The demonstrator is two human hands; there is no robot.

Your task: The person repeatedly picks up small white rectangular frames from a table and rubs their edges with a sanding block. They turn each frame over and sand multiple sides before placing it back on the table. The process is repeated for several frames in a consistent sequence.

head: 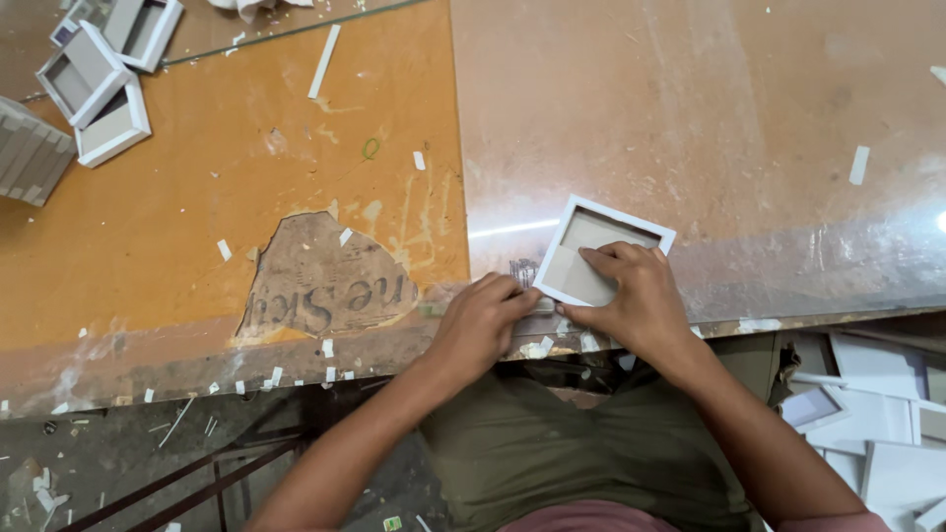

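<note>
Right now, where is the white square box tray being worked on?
The white square box tray lies at the table's near edge, right of centre in the head view, under the right hand, with the left hand touching its near-left corner.

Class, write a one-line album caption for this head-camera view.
Two hands, left hand and right hand, press a small white box tray flat at the edge of a worn workbench.
</note>
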